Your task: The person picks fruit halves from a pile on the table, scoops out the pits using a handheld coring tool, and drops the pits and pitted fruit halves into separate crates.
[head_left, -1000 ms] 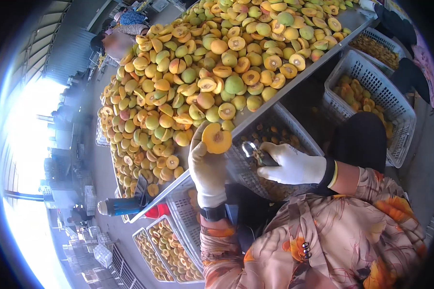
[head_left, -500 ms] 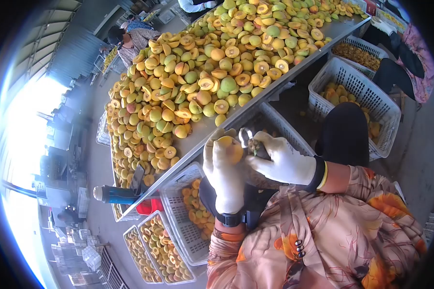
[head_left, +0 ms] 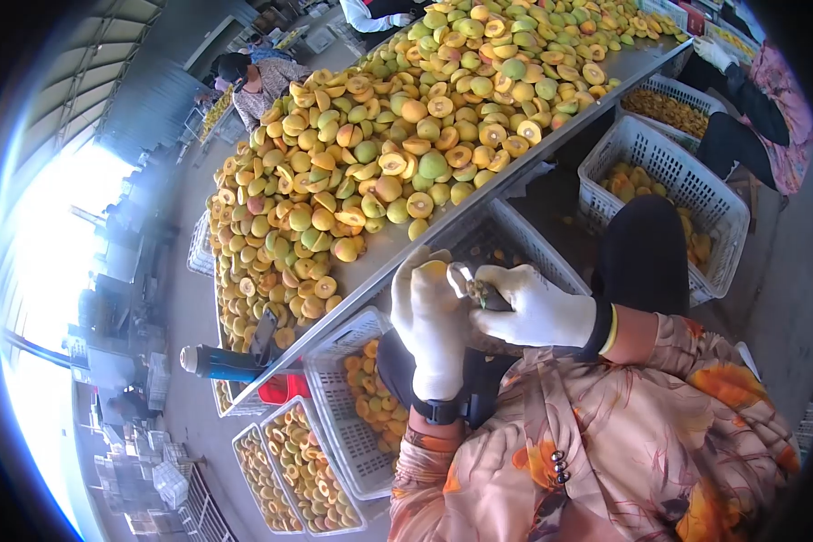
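Observation:
My left hand (head_left: 432, 316), in a white glove, is closed around a yellow peach half (head_left: 435, 262); little of the fruit shows past the fingers. In my right hand (head_left: 537, 307), also gloved, is a pitting tool (head_left: 462, 278) with a bright metal loop and a dark handle. The loop is up against the fruit side of my left hand; whether it cuts into the flesh is hidden. Both hands are over a white crate (head_left: 542, 244) below the table edge. Beyond them a big heap of halved peaches (head_left: 361, 154) covers the metal table (head_left: 375, 257).
A crate of peach halves (head_left: 352, 443) stands left of my knees, beside two shallow trays (head_left: 312, 474). Another crate (head_left: 709, 194) is at my right. A blue cylinder (head_left: 221, 363) sticks out at the table corner. Co-workers sit at right (head_left: 772, 117) and far left (head_left: 266, 81).
My left hand has turned and shifted slightly right, so less of the peach half shows. The pitting tool's loop is now closer against it. The view has shifted slightly.

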### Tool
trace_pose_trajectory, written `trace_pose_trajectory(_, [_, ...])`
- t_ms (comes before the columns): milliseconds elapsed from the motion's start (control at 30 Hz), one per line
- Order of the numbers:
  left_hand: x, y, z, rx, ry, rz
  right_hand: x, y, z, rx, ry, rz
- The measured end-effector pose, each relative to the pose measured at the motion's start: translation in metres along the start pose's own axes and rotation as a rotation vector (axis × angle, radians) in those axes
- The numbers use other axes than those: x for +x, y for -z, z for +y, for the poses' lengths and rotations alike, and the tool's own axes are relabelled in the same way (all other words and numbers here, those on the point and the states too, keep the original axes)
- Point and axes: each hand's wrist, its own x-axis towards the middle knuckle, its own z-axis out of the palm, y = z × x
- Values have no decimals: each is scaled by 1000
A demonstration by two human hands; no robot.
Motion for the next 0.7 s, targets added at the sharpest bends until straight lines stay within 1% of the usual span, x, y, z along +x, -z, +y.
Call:
trace_pose_trajectory(33, [1, -3, 8, 61, -8, 25, -4, 2, 0, -58, -82, -119])
trace_pose_trajectory(67, [0, -3, 11, 124, -10, 48, -8, -2, 1, -36, -82, -103])
trace_pose_trajectory(133, [0, -2, 7, 78, -14, 51, -11, -12, 7, -1, -77, -63])
trace_pose_trajectory(167, [0, -1, 4, 54, -16, 53, -9, -15, 10, -50, 5, -8])
trace_pose_trajectory(267, [-4, -3, -6, 58, -94, 73, -4, -25, 17, -39, -14, -7])
trace_pose_trajectory(367, [-7, -2, -8, 136, -166, 106, -2, -35, 19, -86, 95, 87])
trace_pose_trajectory(467, [-10, -3, -7, 228, -263, 127, -3, -48, 38, -20, 39, 35])
trace_pose_trajectory(600, [-6, 0, -7, 365, -358, 134, 2, -38, 20, 1, 4, 3])
trace_pose_trajectory(700, [0, 7, -8, 497, -357, 173, 5, -35, 24, 14, 4, -69])
